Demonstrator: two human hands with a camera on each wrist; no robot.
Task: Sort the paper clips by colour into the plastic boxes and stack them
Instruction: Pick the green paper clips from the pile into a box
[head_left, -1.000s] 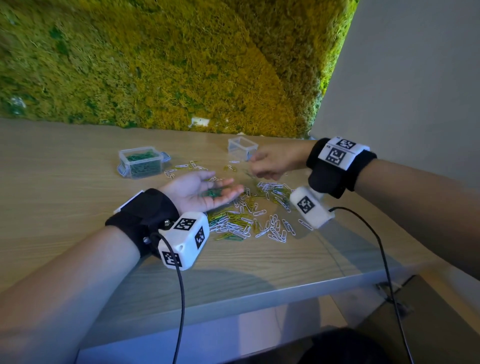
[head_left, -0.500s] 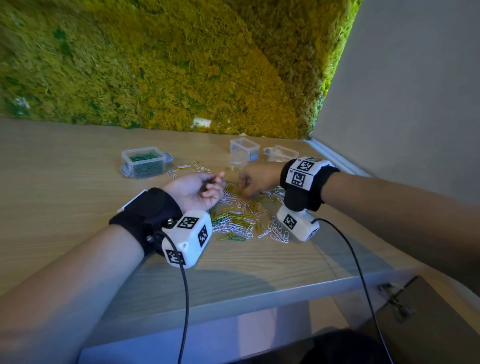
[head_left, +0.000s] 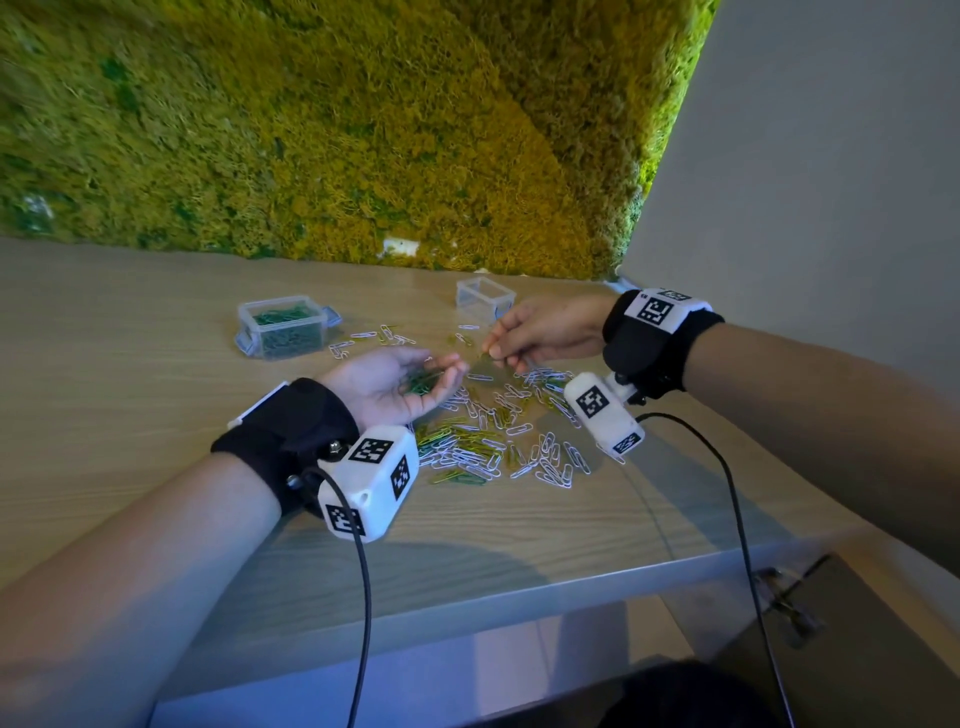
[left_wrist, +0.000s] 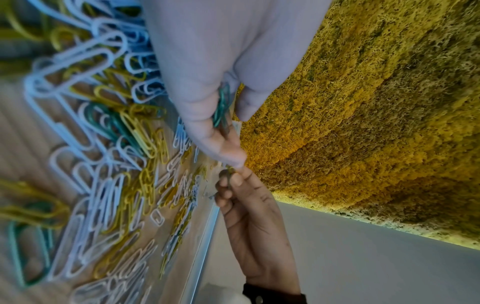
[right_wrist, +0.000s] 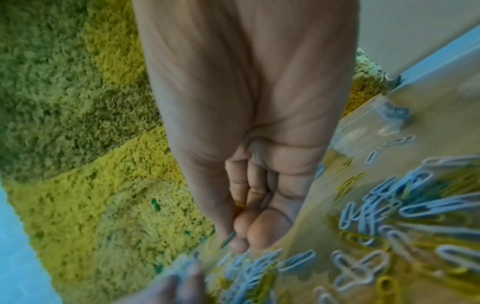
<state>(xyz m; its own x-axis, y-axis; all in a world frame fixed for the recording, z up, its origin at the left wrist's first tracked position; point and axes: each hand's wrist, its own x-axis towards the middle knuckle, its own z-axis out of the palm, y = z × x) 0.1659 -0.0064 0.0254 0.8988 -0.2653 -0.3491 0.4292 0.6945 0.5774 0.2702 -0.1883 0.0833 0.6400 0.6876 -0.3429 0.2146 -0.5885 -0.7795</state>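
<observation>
The left hand (head_left: 387, 382) has reopened (palm up, green clips (head_left: 422, 381) cupped); the right hand (head_left: 540, 332) has drawn back rightward.

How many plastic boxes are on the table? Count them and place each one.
2. A box of green clips stands at the far left of the table, left of the loose clips. An empty-looking clear box stands farther back, by the right hand. That hand may hide another.
</observation>
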